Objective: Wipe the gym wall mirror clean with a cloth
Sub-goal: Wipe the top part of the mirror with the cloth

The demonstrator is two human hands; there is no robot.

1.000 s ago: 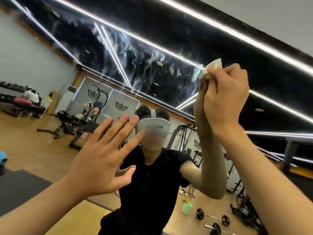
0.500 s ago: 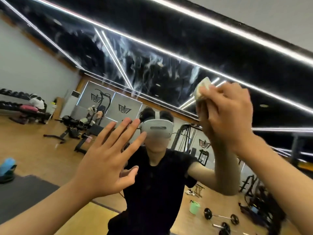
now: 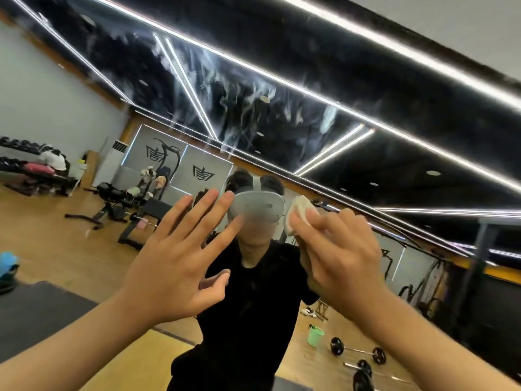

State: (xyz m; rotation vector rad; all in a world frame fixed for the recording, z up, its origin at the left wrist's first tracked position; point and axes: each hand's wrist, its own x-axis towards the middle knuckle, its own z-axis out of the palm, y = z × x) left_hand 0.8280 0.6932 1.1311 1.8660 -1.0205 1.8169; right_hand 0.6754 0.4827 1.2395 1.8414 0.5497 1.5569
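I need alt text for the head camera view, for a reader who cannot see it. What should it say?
A person's right hand grips a white cloth against a smeared gym wall mirror, while the left hand is open with spread fingers near the glass. The mirror reflects the person in a black shirt, a green bucket and a barbell.

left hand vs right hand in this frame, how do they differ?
1. Fingers: the left hand has them straight and spread; the right hand has them curled.
2. Load: the left hand holds nothing; the right hand grips a white cloth.
3. Pose: the left hand faces the mirror palm-flat; the right hand meets it through the bunched cloth.
Shared: both are raised to the mirror at similar height.
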